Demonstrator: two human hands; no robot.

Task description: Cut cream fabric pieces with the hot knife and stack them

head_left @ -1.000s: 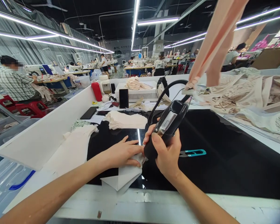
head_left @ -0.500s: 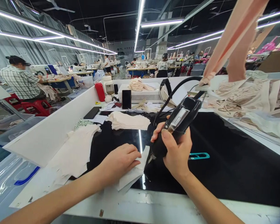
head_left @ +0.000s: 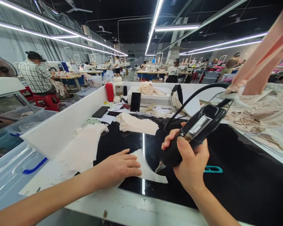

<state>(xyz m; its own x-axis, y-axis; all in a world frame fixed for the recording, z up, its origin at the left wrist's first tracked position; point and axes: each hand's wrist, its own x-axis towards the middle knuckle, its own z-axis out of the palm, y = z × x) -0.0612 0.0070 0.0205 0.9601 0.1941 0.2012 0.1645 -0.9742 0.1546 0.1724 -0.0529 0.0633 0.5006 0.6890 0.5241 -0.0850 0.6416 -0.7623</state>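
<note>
Head view: a black glossy sheet (head_left: 238, 182) lies on the white counter (head_left: 103, 201), and a black handheld tool (head_left: 200, 124) is held above the sheet's middle. The tool's long axis slants, its rear end high toward the sheet's far right side and its pointed metal tip low, aimed at the sheet's near left part. The right grip (head_left: 191, 160) is clamped around the tool's lower body. A white cloth piece (head_left: 145, 169) lies on the sheet's near left part, its long axis running from far left to a narrow end at near right; its hollow curved edge faces the tool. The tip sits right at that edge, though I cannot tell whether they touch. The left grip (head_left: 124, 164) lies palm down over the piece's left portion, fingers extended, clamped on nothing. Turquoise snips (head_left: 213, 169) lie right of the sheet's middle, partly hidden by the right grip. A stack of pale pieces (head_left: 136, 123) rests at the sheet's far left, and more pale cloth (head_left: 82, 146) spreads along its left side. Beyond the sheet's far edge a dark phone (head_left: 135, 102) stands upright
</note>
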